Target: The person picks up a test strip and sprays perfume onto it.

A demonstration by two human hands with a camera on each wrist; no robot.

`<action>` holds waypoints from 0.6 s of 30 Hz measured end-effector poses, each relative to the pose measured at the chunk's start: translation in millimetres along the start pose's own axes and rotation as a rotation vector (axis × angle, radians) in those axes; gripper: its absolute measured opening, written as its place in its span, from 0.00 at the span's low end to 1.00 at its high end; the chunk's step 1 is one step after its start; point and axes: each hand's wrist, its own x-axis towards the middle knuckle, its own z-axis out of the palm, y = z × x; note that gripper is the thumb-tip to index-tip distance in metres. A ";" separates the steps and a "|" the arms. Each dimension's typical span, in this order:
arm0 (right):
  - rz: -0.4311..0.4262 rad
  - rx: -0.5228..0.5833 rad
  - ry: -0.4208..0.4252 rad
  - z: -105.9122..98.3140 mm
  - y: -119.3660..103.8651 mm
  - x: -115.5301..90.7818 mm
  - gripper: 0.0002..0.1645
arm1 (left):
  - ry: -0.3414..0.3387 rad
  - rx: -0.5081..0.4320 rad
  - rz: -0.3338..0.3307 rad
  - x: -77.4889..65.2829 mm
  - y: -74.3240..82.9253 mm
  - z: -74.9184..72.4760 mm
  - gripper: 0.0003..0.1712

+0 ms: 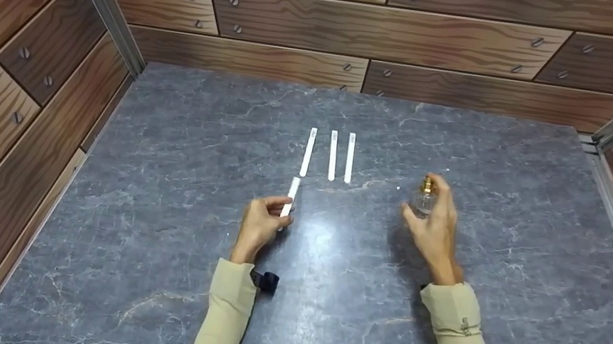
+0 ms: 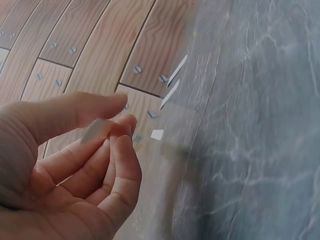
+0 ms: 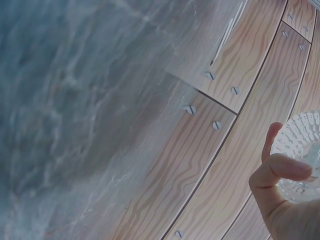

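My left hand [image 1: 262, 222] pinches a white paper test strip [image 1: 290, 196] between thumb and fingers, its far end pointing away from me. In the left wrist view the near end of the strip [image 2: 94, 130] shows blurred beneath the thumb. My right hand [image 1: 435, 229] holds a ribbed clear glass perfume bottle [image 1: 424, 203] with a gold neck, the index finger at its top. The right wrist view shows the bottle's round ribbed base [image 3: 295, 137] with fingers around it. Three more white strips [image 1: 333, 156] lie on the table beyond the left hand.
The grey marbled table [image 1: 180, 151] runs back to a wood-patterned wall [image 1: 302, 19]. Metal rails [image 1: 105, 1] stand at the corners. Small white specks [image 1: 398, 188] lie near the bottle.
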 end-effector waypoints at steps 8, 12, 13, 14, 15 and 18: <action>0.013 -0.007 0.000 -0.9 -0.4 -0.6 0.41 | -0.073 -0.060 0.036 -1.6 -0.9 5.2 0.17; 0.023 -0.010 0.006 -0.2 0.7 -0.9 0.42 | -0.094 -0.066 0.036 -2.8 -0.7 6.2 0.17; 0.024 -0.013 0.007 0.0 0.9 -0.8 0.43 | -0.096 -0.061 0.037 -2.9 -0.6 6.3 0.17; 0.024 -0.015 0.009 0.2 1.0 -0.8 0.43 | -0.095 -0.055 0.038 -3.4 -0.1 6.5 0.17; 0.025 -0.016 0.011 0.3 0.9 -0.7 0.43 | -0.093 -0.052 0.046 -3.2 -0.2 6.8 0.18; 0.027 -0.016 0.014 0.5 1.1 -0.6 0.43 | -0.073 -0.060 0.070 -3.1 0.6 8.5 0.18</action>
